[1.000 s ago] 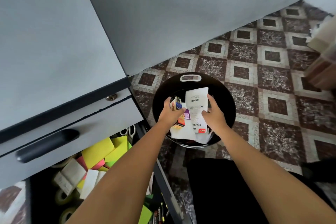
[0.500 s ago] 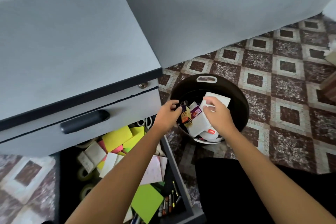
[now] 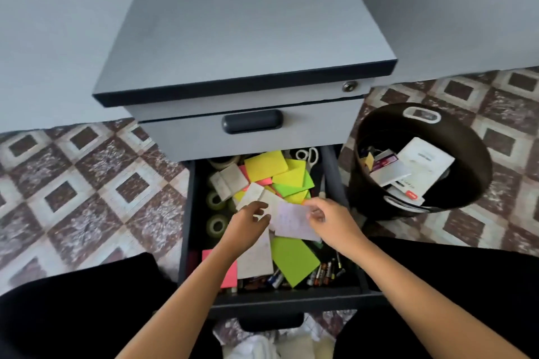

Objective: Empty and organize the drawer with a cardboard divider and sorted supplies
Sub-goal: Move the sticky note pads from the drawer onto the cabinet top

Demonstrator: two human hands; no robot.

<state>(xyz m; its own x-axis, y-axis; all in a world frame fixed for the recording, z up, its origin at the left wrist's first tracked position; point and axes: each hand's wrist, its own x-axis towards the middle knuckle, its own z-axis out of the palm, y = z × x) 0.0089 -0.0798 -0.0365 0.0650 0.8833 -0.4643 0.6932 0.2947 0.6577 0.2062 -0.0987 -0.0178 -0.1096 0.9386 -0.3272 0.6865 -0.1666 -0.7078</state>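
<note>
Drawer (image 3: 187,213): lying pulled open from the grey cabinet (image 3: 248,23), holding a jumble of supplies.
Right grip (image 3: 329,220): pinching the right edge of a pale paper (image 3: 291,223) above the drawer's middle.
Left grip (image 3: 248,224): hovering, fingers bent, at the paper's left edge; whether it is grasping cannot be told.
Supplies: notes (image 3: 265,165) piling toward the back, tape rolls (image 3: 217,226) lining the left wall, scissors (image 3: 306,154) lying back right, markers (image 3: 323,271) lying along the front.
Bin (image 3: 478,160): standing on the tiled floor (image 3: 87,198) just right of the drawer, holding white boxes.
</note>
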